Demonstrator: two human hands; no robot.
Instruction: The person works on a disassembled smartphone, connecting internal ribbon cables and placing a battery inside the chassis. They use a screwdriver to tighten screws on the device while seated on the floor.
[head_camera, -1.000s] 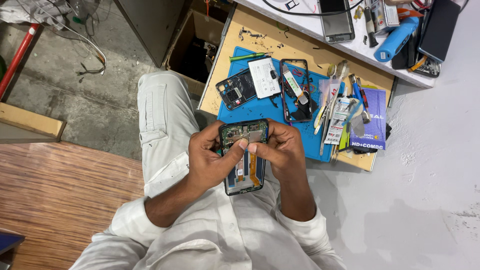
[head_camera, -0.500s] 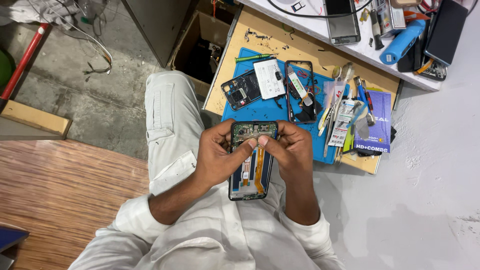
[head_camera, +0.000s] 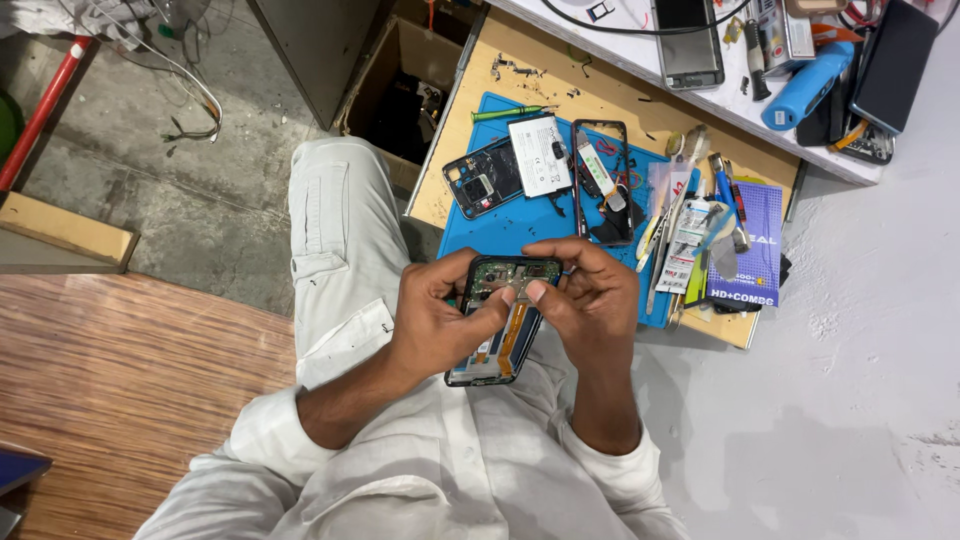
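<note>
2 hands meet over 1 opened phone (head_camera: 505, 318) just below the middle of the frame, and we go from left to right. At the far left edge a red pole (head_camera: 40, 110) slants over the concrete, with a wooden floor (head_camera: 120, 390) under it at lower left. Our left hand (head_camera: 437, 320) cups the phone's left edge, fingers curled under the body and the thumb laid across the exposed inside, near the orange flex strips. The phone lies back-open, tilted, above the lap, its green board end pointing to the top of the frame. Our right hand (head_camera: 590, 300) wraps the right edge, fingers bent over the top corner and the thumb tip pressed down beside the left thumb. We judge that both thumbs should press lightly and evenly, with the frame braced from below, so the thin strips do not crease. Above, on the blue mat (head_camera: 500, 225), lie a dark back cover (head_camera: 483, 178), a white battery (head_camera: 540, 155) and an empty black frame (head_camera: 602, 180); right of these, 1 purple card (head_camera: 752, 245), and a blue tool (head_camera: 810, 85) at upper right.
</note>
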